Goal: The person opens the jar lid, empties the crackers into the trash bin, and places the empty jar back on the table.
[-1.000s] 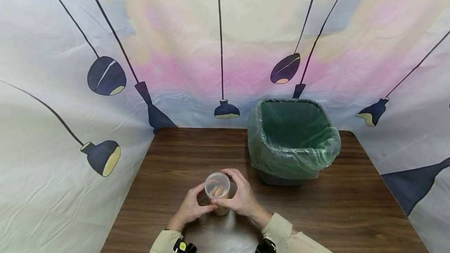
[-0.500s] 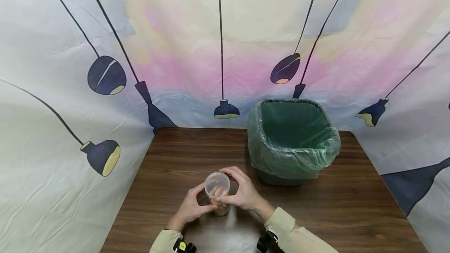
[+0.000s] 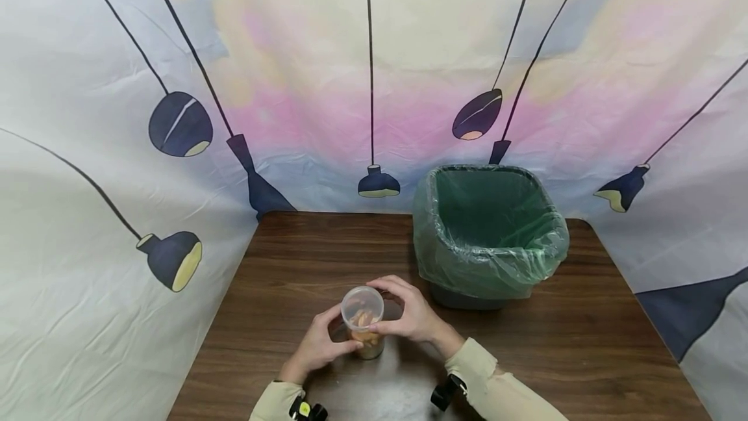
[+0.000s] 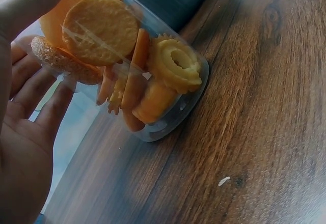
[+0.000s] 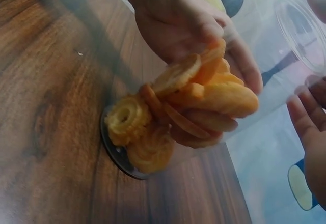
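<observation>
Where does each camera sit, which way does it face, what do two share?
Head: worn on the head, facing forward and down at the jar; left hand, right hand and sleeves show.
Left wrist: worn there, facing the cookies; left hand shows.
Right wrist: worn there, facing cookies and table; both hands show.
Shared: both wrist views show the left hand.

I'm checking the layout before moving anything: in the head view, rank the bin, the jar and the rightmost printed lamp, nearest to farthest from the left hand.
1. Jar: held at its left side by the left hand.
2. Green-lined bin: farther back, to the right.
3. Rightmost printed lamp: on the backdrop, right of the bin.
</observation>
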Demonstrator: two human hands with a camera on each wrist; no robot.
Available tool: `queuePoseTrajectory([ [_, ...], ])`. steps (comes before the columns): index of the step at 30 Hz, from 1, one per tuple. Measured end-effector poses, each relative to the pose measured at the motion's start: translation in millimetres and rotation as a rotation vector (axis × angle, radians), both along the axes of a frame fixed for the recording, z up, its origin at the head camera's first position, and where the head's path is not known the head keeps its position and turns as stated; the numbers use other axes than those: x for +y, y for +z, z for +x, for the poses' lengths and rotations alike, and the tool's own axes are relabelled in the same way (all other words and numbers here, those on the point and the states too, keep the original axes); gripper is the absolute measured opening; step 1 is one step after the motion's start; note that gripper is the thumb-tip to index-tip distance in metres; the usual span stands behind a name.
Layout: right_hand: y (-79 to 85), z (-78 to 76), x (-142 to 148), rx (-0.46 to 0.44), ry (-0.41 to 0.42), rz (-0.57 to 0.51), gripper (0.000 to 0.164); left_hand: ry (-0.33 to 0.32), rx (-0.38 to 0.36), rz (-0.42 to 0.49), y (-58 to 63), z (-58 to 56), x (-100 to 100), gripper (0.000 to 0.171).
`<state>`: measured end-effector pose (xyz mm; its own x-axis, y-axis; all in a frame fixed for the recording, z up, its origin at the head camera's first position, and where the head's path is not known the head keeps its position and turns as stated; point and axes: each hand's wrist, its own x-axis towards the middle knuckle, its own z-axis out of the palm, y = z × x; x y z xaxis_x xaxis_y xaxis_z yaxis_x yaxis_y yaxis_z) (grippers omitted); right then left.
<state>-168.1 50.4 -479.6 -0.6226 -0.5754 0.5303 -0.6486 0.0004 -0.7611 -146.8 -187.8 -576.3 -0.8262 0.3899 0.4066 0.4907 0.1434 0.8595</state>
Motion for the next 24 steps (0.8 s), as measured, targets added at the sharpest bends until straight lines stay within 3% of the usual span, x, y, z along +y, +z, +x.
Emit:
queuePoseTrajectory([
  [8,-0.8,-13.1,6.9,-0.03,0.117,0.041,0.062,-0.002,-0.018,-0.008,-2.2,-0.4,0.1,0.07],
  [13,1.3,-15.9,8.1,-0.051,0.144,0.07,0.061,0.001,-0.021,-0.011,5.0,1.9,1.6,0.071],
  [20,-30.3,-28.0,8.5,-0.031,0.129,0.07,0.068,-0.007,-0.043,-0.001,-3.4,-0.7,-0.8,0.072],
  [24,-32.2,-24.1,8.3,-0.007,0.077,0.061,0.073,-0.012,-0.043,0.011,-4.1,-1.7,-1.4,0.071],
])
